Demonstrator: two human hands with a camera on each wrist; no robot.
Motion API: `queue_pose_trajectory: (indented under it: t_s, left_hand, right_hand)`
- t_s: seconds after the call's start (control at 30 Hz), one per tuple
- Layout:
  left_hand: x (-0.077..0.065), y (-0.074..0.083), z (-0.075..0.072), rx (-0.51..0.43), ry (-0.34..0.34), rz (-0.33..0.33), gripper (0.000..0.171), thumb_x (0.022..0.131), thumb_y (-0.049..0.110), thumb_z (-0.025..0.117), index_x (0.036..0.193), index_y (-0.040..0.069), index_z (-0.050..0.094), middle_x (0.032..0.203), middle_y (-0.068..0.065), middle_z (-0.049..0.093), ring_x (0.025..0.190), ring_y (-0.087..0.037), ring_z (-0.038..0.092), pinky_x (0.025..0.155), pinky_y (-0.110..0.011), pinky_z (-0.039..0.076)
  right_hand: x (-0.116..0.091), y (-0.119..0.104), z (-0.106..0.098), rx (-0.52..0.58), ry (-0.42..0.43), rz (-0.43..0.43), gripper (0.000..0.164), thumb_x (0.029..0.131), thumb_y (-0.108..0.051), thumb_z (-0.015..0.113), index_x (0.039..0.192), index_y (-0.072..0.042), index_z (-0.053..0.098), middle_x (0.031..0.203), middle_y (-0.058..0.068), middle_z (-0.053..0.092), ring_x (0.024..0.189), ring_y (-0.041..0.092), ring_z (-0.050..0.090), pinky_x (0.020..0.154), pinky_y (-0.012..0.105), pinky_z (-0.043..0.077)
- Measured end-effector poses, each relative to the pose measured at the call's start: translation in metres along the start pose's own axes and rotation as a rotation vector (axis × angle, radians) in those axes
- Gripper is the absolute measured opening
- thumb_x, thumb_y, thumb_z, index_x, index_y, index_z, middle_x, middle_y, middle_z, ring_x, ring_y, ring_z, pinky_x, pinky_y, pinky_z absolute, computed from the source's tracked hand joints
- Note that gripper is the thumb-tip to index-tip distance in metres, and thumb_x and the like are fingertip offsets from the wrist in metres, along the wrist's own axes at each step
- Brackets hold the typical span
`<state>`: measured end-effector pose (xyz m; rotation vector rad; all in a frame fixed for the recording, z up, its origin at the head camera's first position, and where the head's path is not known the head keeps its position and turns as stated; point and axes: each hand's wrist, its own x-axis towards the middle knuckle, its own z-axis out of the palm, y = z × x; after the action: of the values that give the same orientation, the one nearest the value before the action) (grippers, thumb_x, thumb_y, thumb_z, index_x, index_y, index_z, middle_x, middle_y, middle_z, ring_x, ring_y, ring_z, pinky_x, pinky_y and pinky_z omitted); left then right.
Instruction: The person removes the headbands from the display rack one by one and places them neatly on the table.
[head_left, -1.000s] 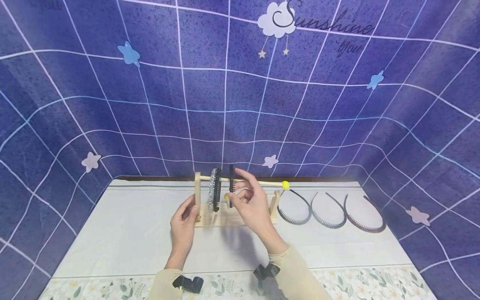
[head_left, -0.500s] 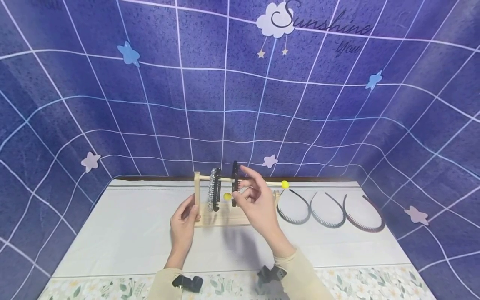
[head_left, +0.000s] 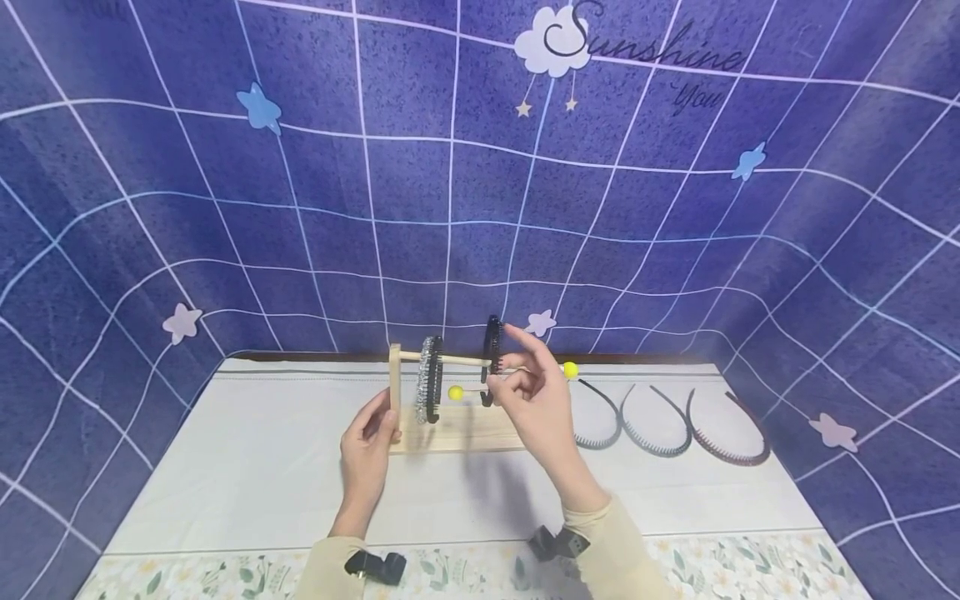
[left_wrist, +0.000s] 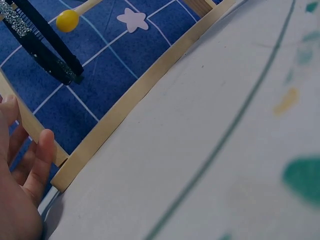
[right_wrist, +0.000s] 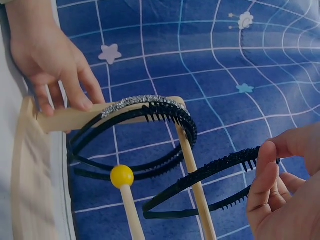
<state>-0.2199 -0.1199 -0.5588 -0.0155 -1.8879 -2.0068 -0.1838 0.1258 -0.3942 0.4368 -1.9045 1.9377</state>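
In the head view my left hand holds the left upright of a wooden two-rod stand, fingers and thumb about the post. A black toothed headband is pinched by my right hand; in the right wrist view the upper rod passes through the headband's loop. Left of it on the same rod hang a silver glittery headband and a black headband, close together. A yellow ball caps the upper rod's right end; another yellow ball tips the lower rod.
To the right of the stand, three headbands lie in a row on the white cloth: a dark one, a greyish one and a brownish one. Behind rises a blue gridded curtain with stars.
My right hand has slid the black headband rightward along the upper rod, away from the hanging pair, and raised it slightly. The left hand stays on the upright.
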Motion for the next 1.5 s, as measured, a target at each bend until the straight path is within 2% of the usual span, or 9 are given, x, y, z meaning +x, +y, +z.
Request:
queue_pose_trajectory:
  t_s: [0.17,0.47,0.53,0.63,0.77,1.1,1.2,1.4,1.5]
  left_hand:
    - [0.0,0.0,-0.001,-0.012,0.0,0.005,0.041,0.111,0.006,0.068,0.15,-0.004,0.064,0.136,-0.007,0.068,0.112,-0.011,0.07,0.091,-0.025,0.07]
    - [0.001,-0.002,-0.002,0.003,0.002,0.021,0.04,0.111,0.006,0.068,0.15,-0.004,0.064,0.14,-0.021,0.066,0.112,-0.007,0.069,0.091,-0.024,0.07]
    - [0.001,-0.002,-0.002,0.004,0.002,0.023,0.041,0.111,0.007,0.068,0.15,-0.004,0.064,0.139,-0.019,0.067,0.112,-0.007,0.069,0.09,-0.023,0.07]
    - [0.001,-0.003,-0.002,0.009,0.005,0.018,0.041,0.111,0.008,0.068,0.15,-0.004,0.064,0.136,-0.008,0.068,0.113,-0.007,0.069,0.091,-0.022,0.069]
    - [0.001,-0.004,-0.002,0.005,0.008,0.006,0.041,0.111,0.008,0.069,0.151,-0.002,0.064,0.133,0.005,0.067,0.116,-0.008,0.069,0.092,-0.021,0.069]
    - [0.0,-0.002,-0.002,0.001,0.002,0.001,0.041,0.111,0.007,0.069,0.151,-0.001,0.064,0.131,0.011,0.068,0.116,-0.009,0.069,0.094,-0.027,0.069]
    - [0.001,-0.002,-0.001,0.0,0.0,0.005,0.041,0.111,0.006,0.069,0.151,-0.002,0.064,0.133,0.008,0.068,0.116,-0.008,0.069,0.094,-0.026,0.069]
    - [0.002,-0.002,0.0,-0.007,-0.002,0.008,0.04,0.111,0.004,0.067,0.15,-0.003,0.064,0.139,-0.014,0.067,0.113,-0.009,0.069,0.092,-0.025,0.069]
    - [0.002,-0.002,0.0,-0.016,-0.003,0.006,0.04,0.111,0.004,0.067,0.15,-0.003,0.064,0.141,-0.018,0.067,0.112,-0.009,0.069,0.091,-0.024,0.07]
  right_hand:
    - [0.0,-0.001,-0.006,-0.021,0.02,-0.004,0.07,0.089,0.016,0.076,0.154,-0.005,0.062,0.102,0.002,0.07,0.067,0.006,0.068,0.056,0.011,0.051]
    - [0.0,0.0,-0.021,-0.06,0.057,-0.008,0.07,0.089,0.016,0.077,0.155,-0.004,0.062,0.102,0.0,0.071,0.066,0.005,0.066,0.053,0.011,0.05]
    - [0.0,-0.001,-0.024,-0.055,0.062,-0.012,0.069,0.09,0.015,0.077,0.155,-0.003,0.062,0.102,-0.001,0.071,0.066,0.005,0.066,0.05,0.011,0.048]
    - [0.0,0.0,-0.028,-0.046,0.068,-0.014,0.068,0.092,0.015,0.078,0.155,-0.004,0.062,0.101,-0.003,0.071,0.066,0.004,0.065,0.048,0.011,0.047]
    - [0.0,0.0,-0.033,-0.045,0.077,-0.024,0.068,0.091,0.015,0.078,0.155,-0.003,0.062,0.101,-0.005,0.071,0.067,0.004,0.067,0.053,0.011,0.052]
    - [0.001,-0.003,-0.05,-0.032,0.119,-0.013,0.066,0.092,0.016,0.079,0.154,-0.002,0.062,0.099,-0.003,0.071,0.065,0.005,0.068,0.052,0.012,0.057]
    - [0.001,-0.004,-0.054,-0.033,0.137,0.003,0.067,0.092,0.017,0.078,0.154,-0.002,0.063,0.099,-0.004,0.072,0.066,0.005,0.068,0.053,0.012,0.057]
    - [0.001,-0.005,-0.063,-0.042,0.163,-0.003,0.066,0.091,0.019,0.077,0.153,0.001,0.062,0.099,-0.006,0.072,0.064,0.004,0.066,0.051,0.011,0.055]
    - [0.002,-0.006,-0.068,-0.046,0.175,-0.017,0.066,0.09,0.021,0.076,0.153,0.003,0.062,0.097,-0.006,0.072,0.063,0.004,0.065,0.051,0.012,0.056]
